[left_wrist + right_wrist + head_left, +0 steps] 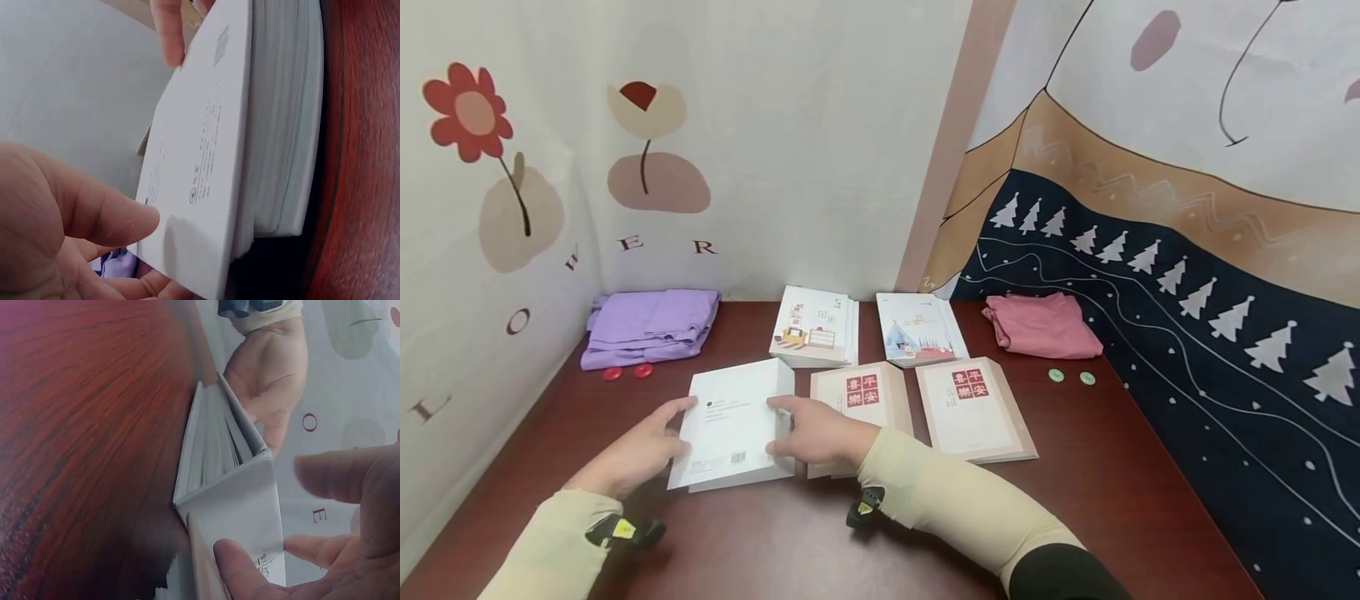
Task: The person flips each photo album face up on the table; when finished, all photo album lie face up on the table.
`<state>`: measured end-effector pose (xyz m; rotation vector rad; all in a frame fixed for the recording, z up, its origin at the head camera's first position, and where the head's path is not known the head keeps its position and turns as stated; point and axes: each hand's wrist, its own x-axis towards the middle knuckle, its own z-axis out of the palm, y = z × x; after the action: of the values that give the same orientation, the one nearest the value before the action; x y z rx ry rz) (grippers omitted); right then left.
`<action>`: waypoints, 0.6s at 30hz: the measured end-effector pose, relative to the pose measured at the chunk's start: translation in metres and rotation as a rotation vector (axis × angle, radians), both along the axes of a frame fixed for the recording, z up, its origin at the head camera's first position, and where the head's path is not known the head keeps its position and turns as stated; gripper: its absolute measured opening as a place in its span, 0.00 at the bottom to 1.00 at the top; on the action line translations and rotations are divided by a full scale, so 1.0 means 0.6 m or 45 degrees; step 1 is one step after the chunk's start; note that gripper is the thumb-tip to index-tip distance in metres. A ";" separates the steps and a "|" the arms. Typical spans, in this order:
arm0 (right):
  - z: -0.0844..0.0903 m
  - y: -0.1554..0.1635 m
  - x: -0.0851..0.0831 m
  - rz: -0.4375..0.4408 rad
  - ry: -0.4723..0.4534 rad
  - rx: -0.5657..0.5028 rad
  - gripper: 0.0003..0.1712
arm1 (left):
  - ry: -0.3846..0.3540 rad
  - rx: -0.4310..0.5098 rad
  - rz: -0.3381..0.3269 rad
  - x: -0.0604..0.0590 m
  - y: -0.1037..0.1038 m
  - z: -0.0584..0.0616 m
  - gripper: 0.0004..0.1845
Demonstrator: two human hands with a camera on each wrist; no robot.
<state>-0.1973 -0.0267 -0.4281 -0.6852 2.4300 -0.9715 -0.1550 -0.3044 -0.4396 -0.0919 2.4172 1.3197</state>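
Note:
A thick white hardcover book [730, 433] lies back cover up on the table's left-centre, small print and a barcode showing. At its left edge, my left hand [643, 446] pinches the cover; the left wrist view has the thumb [125, 222] on top and fingers underneath. My right hand [820, 429] is at the spine side, fingers spread. In the right wrist view one fingertip [234, 559] touches the spine [240, 506], while another digit [331, 478] stands apart from it. Right beside it, a beige book [857, 425] with red squares is partly covered by my right hand.
Another beige book [973, 417] lies to the right. Behind are two illustrated white books [812, 325] [917, 325]. Folded purple cloth [651, 325] and red buttons [613, 373] sit back left; folded pink cloth [1041, 325] and green buttons [1056, 376] back right. Printed curtains border the table.

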 end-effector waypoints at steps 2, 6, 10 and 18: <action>-0.001 -0.002 0.001 0.007 0.046 0.038 0.43 | 0.028 -0.023 -0.012 0.001 0.001 0.003 0.43; -0.002 -0.005 0.004 -0.020 0.053 0.025 0.45 | 0.059 0.010 0.010 0.010 -0.001 0.008 0.44; -0.004 -0.002 0.003 -0.041 0.028 -0.036 0.45 | 0.104 0.118 0.036 0.014 0.000 0.016 0.44; -0.006 0.001 -0.003 -0.120 -0.007 -0.362 0.26 | 0.196 0.242 0.062 0.020 0.010 0.056 0.41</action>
<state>-0.1988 -0.0259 -0.4317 -0.6637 2.3604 -1.3725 -0.1433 -0.2982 -0.4058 0.0028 2.4125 1.6259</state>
